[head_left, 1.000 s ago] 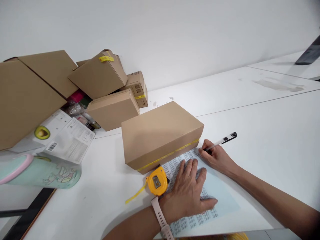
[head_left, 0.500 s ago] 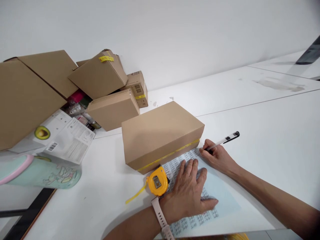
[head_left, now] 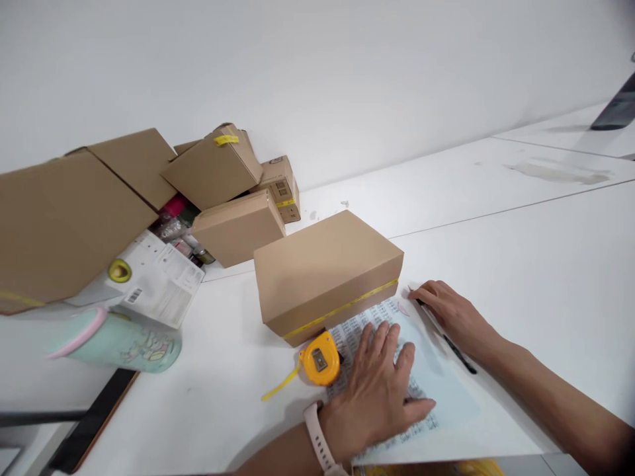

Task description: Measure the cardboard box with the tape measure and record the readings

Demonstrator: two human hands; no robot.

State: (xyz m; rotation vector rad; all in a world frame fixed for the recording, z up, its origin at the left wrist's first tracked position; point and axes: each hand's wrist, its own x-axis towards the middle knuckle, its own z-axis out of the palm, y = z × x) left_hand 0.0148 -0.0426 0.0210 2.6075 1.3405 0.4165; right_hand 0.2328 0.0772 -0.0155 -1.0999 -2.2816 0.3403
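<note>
My left hand (head_left: 374, 390) lies flat with fingers spread on a light-blue sheet of paper (head_left: 446, 396) covered in rows of dark handwriting. A pen (head_left: 459, 354) slants low across the sheet's right side, its dark end toward me. My right hand (head_left: 449, 314) is closed over it, the fingertips on the pen near its tip. Left of my left hand sits a yellow tape measure (head_left: 320, 359) with a short yellow strap. Behind the paper stands a closed cardboard box (head_left: 327, 268), a yellow tape strip along its front side.
Several cardboard boxes (head_left: 238, 228) are piled at the back left against the wall. A white carton with an avocado picture (head_left: 163, 281) and a mint-green bottle (head_left: 149, 347) with a pink ring lie in front of them. A dark object (head_left: 615, 109) stands far right.
My right hand has turned the pen from pointing up and away to lying low, its rear end toward me. My left hand stays on the paper. The camera view has shifted slightly.
</note>
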